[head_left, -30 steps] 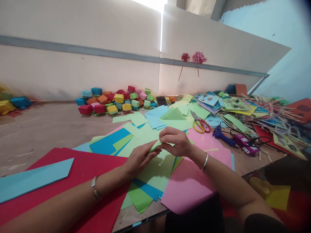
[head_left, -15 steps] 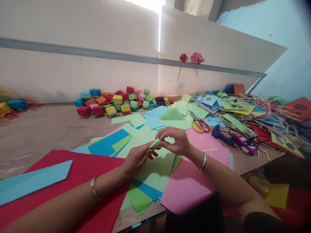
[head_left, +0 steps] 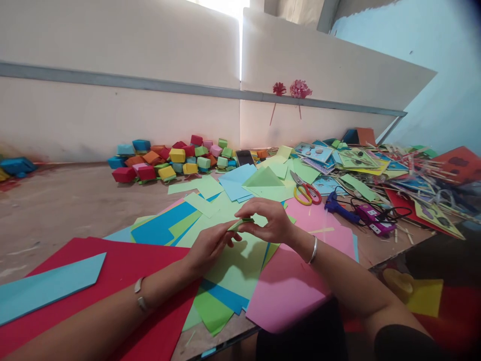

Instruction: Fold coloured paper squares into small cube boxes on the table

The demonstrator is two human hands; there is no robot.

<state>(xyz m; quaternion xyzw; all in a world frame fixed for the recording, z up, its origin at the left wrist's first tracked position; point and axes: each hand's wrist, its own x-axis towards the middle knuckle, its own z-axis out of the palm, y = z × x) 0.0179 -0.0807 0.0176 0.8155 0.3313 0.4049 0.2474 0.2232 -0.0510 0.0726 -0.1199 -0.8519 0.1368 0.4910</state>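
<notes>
Green paper (head_left: 235, 226): above sheets (head_left: 233, 276), in from the surface's (head_left: 93, 210) front edge, likely freeing both faces.
Left hand (head_left: 208, 246): you grasp one end, seemingly as support.
Right hand (head_left: 266, 220): you pinch the other.

The folded paper (head_left: 239, 225) is pale green.
</notes>
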